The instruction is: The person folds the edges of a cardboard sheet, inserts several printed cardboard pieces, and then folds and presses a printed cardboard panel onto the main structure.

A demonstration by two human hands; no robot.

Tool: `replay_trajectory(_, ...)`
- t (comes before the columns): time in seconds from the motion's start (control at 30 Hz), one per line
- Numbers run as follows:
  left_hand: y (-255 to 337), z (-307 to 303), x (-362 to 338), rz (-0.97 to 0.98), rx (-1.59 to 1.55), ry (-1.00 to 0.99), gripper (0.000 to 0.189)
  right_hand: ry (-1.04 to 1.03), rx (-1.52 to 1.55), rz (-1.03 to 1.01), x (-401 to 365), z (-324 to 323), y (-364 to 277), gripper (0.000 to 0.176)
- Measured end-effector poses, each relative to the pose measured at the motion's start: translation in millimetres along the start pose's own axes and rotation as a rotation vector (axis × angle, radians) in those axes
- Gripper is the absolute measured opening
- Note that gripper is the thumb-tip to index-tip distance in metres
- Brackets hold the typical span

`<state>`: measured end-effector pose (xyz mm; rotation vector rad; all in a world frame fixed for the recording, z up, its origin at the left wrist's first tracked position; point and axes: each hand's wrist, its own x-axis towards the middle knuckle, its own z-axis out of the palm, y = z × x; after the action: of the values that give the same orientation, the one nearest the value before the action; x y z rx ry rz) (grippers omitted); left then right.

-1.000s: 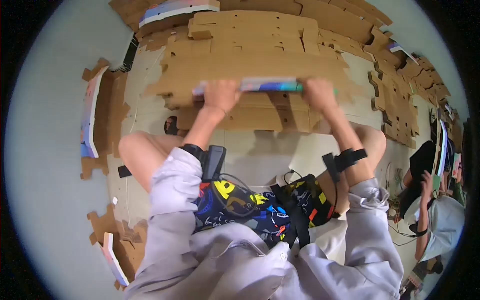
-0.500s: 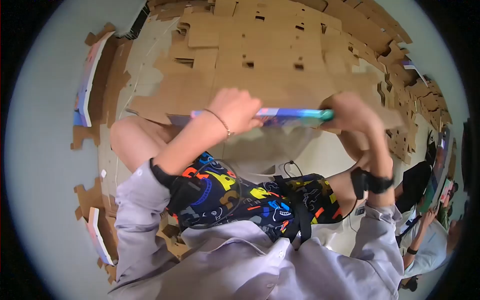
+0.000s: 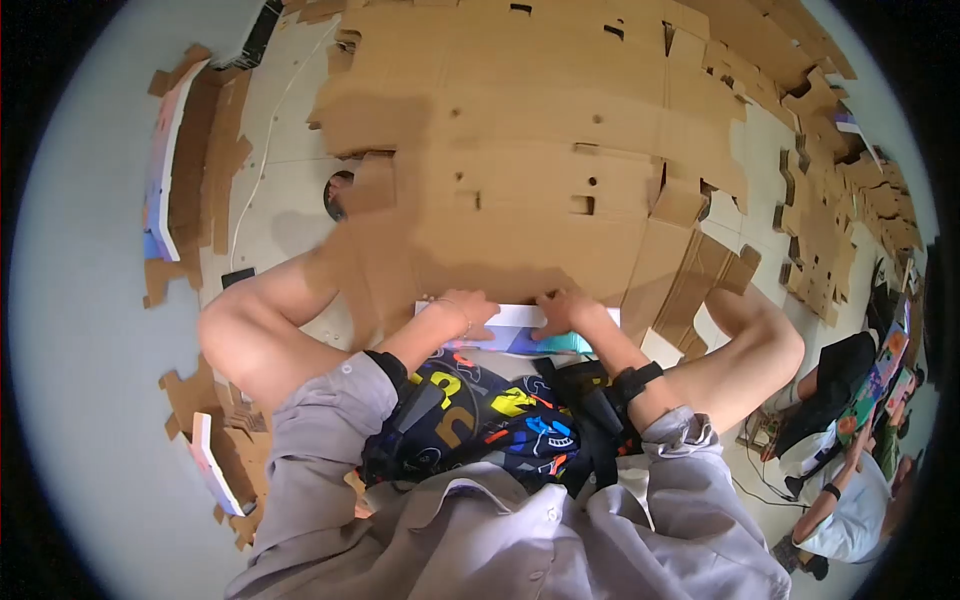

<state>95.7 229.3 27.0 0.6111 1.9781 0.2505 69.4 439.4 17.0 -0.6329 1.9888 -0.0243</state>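
A large brown cardboard sheet (image 3: 520, 240) with slots and tabs cut in it stretches forward from my lap. Its near edge is a folded strip, white on top, with a blue, purple and teal printed face (image 3: 510, 338) toward me. My left hand (image 3: 468, 314) is closed over this edge, left of its middle, thumb on the printed side. Close by on the right, my right hand (image 3: 566, 313) grips the same strip, fingers bent over the white top. The fingertips behind the strip are partly hidden.
Printed cardboard pieces (image 3: 170, 165) lean along the left wall, another (image 3: 212, 465) nearer me. More cut cardboard (image 3: 815, 235) lies to the right. A white cable (image 3: 262, 180) runs across the floor at left. Another person (image 3: 850, 505) sits at lower right, handling a colourful printed board (image 3: 880, 380).
Both hands have come down toward my lap and closer together along the printed edge. The cardboard's near edge has lowered with them, and the sheet now covers the gap before my lap.
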Motion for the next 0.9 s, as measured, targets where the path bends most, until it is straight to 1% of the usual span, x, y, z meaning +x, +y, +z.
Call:
replay_trajectory(0.07,-7.6,2.7,13.1,0.069,0.042,0.218,0.049,0.14,0.178,-0.049,3.4,-13.1,5.0,0.063)
replay_trajectory(0.1,-8.5,-5.9,15.7,0.058,0.062,0.475,0.045,0.225,0.259,-0.07,6.6,-26.3,11.1,0.056)
replay_trajectory(0.13,-9.3,-14.6,18.8,0.063,0.038,0.578,0.042,0.314,0.336,-0.093,10.4,-39.8,17.6,0.049)
replay_trajectory(0.17,-10.9,-24.1,21.8,0.067,0.014,0.683,0.039,0.375,0.37,-0.065,14.0,-49.9,23.8,0.044)
replay_trajectory(0.23,-15.3,-58.2,24.1,0.0,-0.042,0.917,0.034,0.498,0.438,-0.004,18.3,-67.2,34.9,0.036)
replay_trajectory(0.27,-15.9,-70.1,25.0,-0.031,-0.071,1.033,0.032,0.627,0.464,0.034,13.2,-78.4,36.5,0.035)
replay_trajectory(0.3,-16.3,-74.5,24.7,-0.022,-0.064,1.065,0.029,0.753,0.486,0.07,5.0,-91.9,36.5,0.034)
replay_trajectory(0.33,-17.7,-79.2,23.9,-0.053,-0.039,1.093,0.033,0.875,0.505,0.104,-1.2,-102.7,37.3,0.034)
replay_trajectory(0.4,-21.5,-93.9,13.4,-0.122,0.01,1.146,0.039,0.998,0.499,0.183,-7.3,-117.6,47.4,0.034)
replay_trajectory(0.43,-28.8,-100.8,10.2,-0.242,0.013,1.196,0.048,1.067,0.499,0.223,-10.7,-123.5,52.3,0.035)
replay_trajectory(0.47,-38.4,-108.2,5.0,-0.36,0.02,1.247,0.056,1.165,0.438,0.2,-14.5,-127.6,54.5,0.038)
replay_trajectory(0.53,-61.1,-119.7,-17.6,-0.564,0.087,1.245,0.071,1.358,0.309,0.157,-22.3,-132.7,58.4,0.046)
replay_trajectory(0.57,-79.3,-117.7,-25.3,-0.606,-0.014,1.182,0.072,1.285,0.314,0.142,-25.6,-133.7,60.3,0.061)
replay_trajectory(0.63,-112.4,-109.3,-33.3,-0.691,-0.212,1.057,0.075,1.331,0.239,0.164,-25.0,-129.3,59.0,0.068)
replay_trajectory(0.73,-123.9,-96.5,-35.4,-0.743,-0.429,0.91,0.068,1.358,0.199,0.222,-14.5,-123.2,59.6,0.077)
replay_trajectory(0.77,-120.0,-94.9,-33.0,-0.765,-0.295,0.86,0.066,1.366,0.197,0.251,-12.6,-127.8,59.3,0.08)
replay_trajectory(0.87,-110.5,-89.3,-29.0,-0.751,-0.456,0.809,0.065,1.268,0.524,0.291,-17.9,-141.7,66.8,0.085)
replay_trajectory(0.9,-118.7,-88.9,-27.0,-0.695,-0.436,0.796,0.067,1.235,0.499,0.291,-15.8,-146.7,73.5,0.086)
